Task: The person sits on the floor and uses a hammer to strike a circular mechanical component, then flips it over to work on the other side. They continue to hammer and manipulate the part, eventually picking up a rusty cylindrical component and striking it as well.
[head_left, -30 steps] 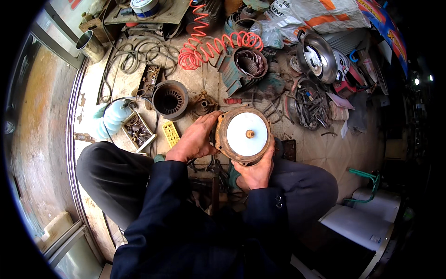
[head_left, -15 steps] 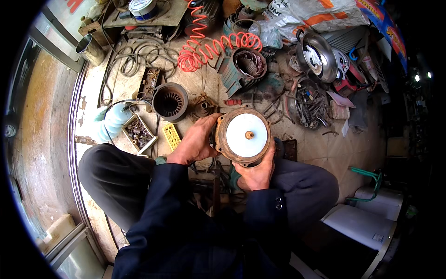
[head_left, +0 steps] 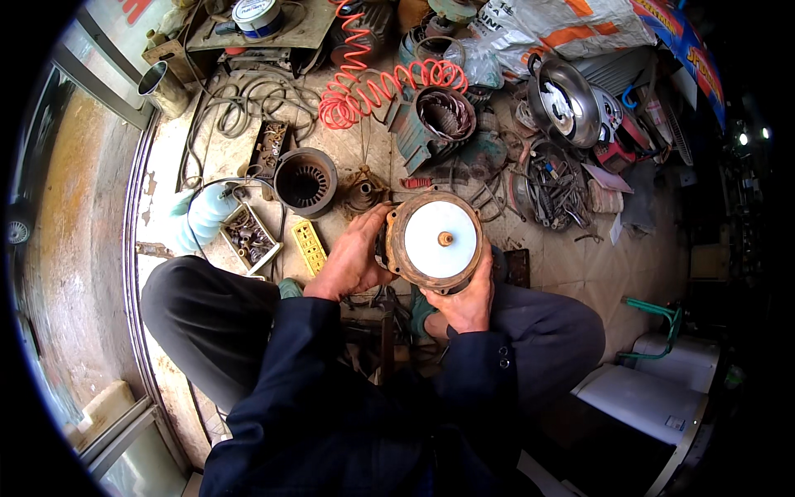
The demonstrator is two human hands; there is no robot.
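Between my two hands is a round, rusty metal housing (head_left: 403,267) with bolt lugs on its rim. Its face, turned up toward me, carries a smooth white disc (head_left: 428,253) with a small brass-coloured shaft end at the centre. My left hand (head_left: 352,261) is wrapped against the left side of the housing, the fingers partly hidden behind it. Gripping the lower right edge is my right hand (head_left: 465,305), thumb across the front rim. The underside of the housing is out of sight. Just beyond it, a motor stator ring (head_left: 305,183) stands on the floor.
A yellow power strip (head_left: 309,248) and a box of small metal parts (head_left: 249,238) lie to the left. Farther off are a finned motor casing (head_left: 435,124), a red coiled hose (head_left: 354,106), a pile of hand tools (head_left: 556,190) and a steel pan (head_left: 571,103).
Both hands still hold the housing in nearly the same place. My right hand has shifted slightly up and to the right, and the view has moved a little.
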